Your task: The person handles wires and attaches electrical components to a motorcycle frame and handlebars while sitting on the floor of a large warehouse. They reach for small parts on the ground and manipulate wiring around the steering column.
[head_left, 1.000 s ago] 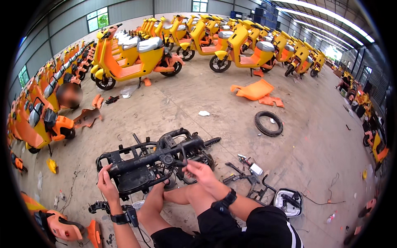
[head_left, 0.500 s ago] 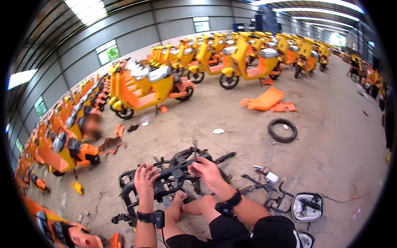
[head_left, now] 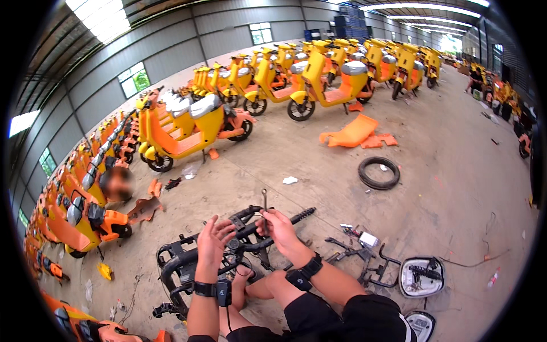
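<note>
A stripped black scooter frame (head_left: pixel 183 257) lies on the floor before me, with tubes and brackets showing. Over it, my right hand (head_left: pixel 280 232) grips a slim metal wrench (head_left: pixel 264 199), its ring-shaped end pointing up. Fingers cover the lower part of the tool. My left hand (head_left: pixel 213 242) is held up beside it, fingers spread and bent, with nothing in them. A gap separates the two hands. From the frame's far right side sticks out a black coil-spring shock absorber (head_left: pixel 305 215).
Right of my legs lie a black metal bracket (head_left: pixel 387 268), a small white box (head_left: pixel 368 239) and a white shell (head_left: pixel 421 277) holding a spring. Farther off are a tyre (head_left: pixel 379 173) and orange panels (head_left: pixel 352 132). Yellow-orange scooters (head_left: pixel 182 125) stand in rows. A person (head_left: pixel 474 80) sits far right.
My left hand has moved right, closer to the right hand. The right hand still grips the wrench. The whole view has shifted slightly, so the surroundings sit farther left.
</note>
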### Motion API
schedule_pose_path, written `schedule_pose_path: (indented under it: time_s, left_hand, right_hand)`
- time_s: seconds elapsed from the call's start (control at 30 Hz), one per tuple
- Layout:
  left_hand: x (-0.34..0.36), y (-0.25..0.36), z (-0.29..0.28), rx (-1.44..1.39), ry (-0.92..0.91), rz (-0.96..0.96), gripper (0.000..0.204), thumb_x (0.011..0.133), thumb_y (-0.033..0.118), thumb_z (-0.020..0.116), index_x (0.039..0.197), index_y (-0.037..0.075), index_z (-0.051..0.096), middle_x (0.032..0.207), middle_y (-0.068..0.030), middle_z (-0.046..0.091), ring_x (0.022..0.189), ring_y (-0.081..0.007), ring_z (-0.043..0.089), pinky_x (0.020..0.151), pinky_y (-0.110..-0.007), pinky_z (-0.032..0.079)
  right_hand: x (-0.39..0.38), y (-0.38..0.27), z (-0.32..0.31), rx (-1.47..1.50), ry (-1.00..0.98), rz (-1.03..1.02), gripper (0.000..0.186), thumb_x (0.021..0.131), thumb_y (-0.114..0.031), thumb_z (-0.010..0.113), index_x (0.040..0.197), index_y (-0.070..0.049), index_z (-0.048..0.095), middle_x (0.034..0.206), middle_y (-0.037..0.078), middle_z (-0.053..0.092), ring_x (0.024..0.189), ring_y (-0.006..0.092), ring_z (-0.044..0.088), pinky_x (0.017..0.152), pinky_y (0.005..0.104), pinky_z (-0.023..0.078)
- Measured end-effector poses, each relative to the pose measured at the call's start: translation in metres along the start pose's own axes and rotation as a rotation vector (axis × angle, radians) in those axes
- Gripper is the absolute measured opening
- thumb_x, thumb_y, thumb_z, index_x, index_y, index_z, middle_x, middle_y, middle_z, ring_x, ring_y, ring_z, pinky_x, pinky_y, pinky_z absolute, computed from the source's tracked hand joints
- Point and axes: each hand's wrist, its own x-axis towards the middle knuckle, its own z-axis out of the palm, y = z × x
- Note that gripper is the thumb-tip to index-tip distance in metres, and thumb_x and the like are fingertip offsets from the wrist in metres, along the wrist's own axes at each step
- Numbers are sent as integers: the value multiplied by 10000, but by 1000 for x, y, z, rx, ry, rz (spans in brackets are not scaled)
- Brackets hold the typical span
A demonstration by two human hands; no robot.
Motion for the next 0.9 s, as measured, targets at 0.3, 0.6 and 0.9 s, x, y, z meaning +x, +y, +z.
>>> schedule_pose_path:
  time_s: [0.3, 0.6, 0.9]
  left_hand:
    - [-7, -20, 34, 107, -126, -65, 430, 993, 256, 414, 1293, -51, 435, 1125, -182, 609, 998, -258, 619, 838, -372, 517]
    - [-129, -124, -3, 126, -1, -263, 310, 956, 226, 523, 1111, -37, 576, 933, -128, 667, 712, -170, 626, 547, -241, 490]
    - [-180, -99, -92, -78, 449, -122, 324, 950, 287, 506, 1081, -2, 571, 695, -50, 593, 640, -155, 561, 637, -272, 458]
  right_hand:
    - [-19, -1, 5, -172, -82, -52, 215, 952, -183, 522, 1102, -33, 559, 862, 79, 662, 568, 127, 601, 505, 248, 483]
    - [-158, 67, -43, -380, -216, 256, 353, 977, -290, 507, 1194, -23, 587, 872, 31, 638, 571, 86, 585, 476, 210, 448]
    - [-199, 78, -139, -16, 253, 448, 381, 968, -346, 459, 1098, -13, 593, 940, 134, 684, 644, 187, 652, 544, 276, 506]
